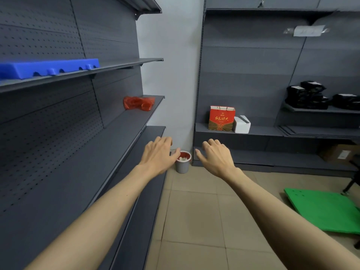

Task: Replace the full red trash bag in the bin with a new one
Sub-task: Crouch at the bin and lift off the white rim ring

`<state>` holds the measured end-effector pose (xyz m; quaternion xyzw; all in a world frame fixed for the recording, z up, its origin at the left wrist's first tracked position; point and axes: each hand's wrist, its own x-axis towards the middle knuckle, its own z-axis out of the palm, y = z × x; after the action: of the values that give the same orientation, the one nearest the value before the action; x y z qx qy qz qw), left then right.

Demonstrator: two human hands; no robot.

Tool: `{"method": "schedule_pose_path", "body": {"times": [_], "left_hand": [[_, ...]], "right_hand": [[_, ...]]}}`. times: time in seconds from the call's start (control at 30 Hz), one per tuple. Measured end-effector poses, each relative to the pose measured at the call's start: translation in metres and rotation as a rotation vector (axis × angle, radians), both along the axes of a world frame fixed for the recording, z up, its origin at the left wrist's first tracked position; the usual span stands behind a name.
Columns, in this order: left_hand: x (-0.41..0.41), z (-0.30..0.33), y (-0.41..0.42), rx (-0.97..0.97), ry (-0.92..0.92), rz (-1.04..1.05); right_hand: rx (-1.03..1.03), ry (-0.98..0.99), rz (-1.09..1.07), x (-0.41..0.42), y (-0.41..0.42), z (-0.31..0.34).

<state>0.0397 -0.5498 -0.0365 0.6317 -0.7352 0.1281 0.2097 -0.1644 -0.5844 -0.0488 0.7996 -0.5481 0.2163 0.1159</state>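
At the upper left of the frame a blue moulded tray (pixel 48 68) lies on a high shelf; leave it alone. Lower and nearer the centre, a crumpled bundle of red bags (pixel 138 102) sits at the far end of the middle shelf (pixel 124 121). It looks like your supply of fresh liners, so note its place for after the old bag is out.

Your left hand (pixel 158 155) is stretched forward at centre frame, fingers relaxed and spread, holding nothing. Just right of it in the picture, though farther off on the tiled floor in the corner, stands the small grey bin (pixel 182 165), with the red trash bag (pixel 185 154) folded over its rim and pale rubbish showing inside. Your right hand (pixel 215 158) is likewise loose and empty, on the bin's other side.

You seem to be at the reaching step, and the bin is not yet within touch. Step closer and crouch, pinch the red cuff at opposite points of the rim, gather it inward to close the mouth, then lift straight up while steadying the bin, since it looks light and may rise with the bag.

Further right, a red gift bag (pixel 221 118) and a white box (pixel 242 124) rest on a low shelf, and a green board (pixel 323 209) lies on the floor at lower right; none should hinder you.
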Motion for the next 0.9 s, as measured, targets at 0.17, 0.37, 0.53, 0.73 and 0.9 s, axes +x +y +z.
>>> {"method": "schedule_pose_path", "body": {"times": [0.17,0.37,0.53,0.73,0.9], "left_hand": [[0.029,0.001,-0.084,0.016,-0.013,-0.007],[0.048,-0.015,-0.168,0.097,-0.021,0.02],[0.051,-0.024,-0.24,0.107,0.017,0.012],[0.044,-0.032,-0.345,0.118,-0.002,0.021],[0.035,-0.025,-0.442,0.14,-0.028,0.04]], "right_hand": [[-0.003,-0.002,-0.003,0.032,-0.082,0.007],[0.027,-0.001,-0.014,0.044,-0.157,-0.012],[0.021,-0.001,-0.044,0.043,-0.226,-0.017],[0.023,0.01,-0.045,0.039,-0.334,-0.03],[0.051,-0.018,-0.038,0.03,-0.437,-0.029]]}}
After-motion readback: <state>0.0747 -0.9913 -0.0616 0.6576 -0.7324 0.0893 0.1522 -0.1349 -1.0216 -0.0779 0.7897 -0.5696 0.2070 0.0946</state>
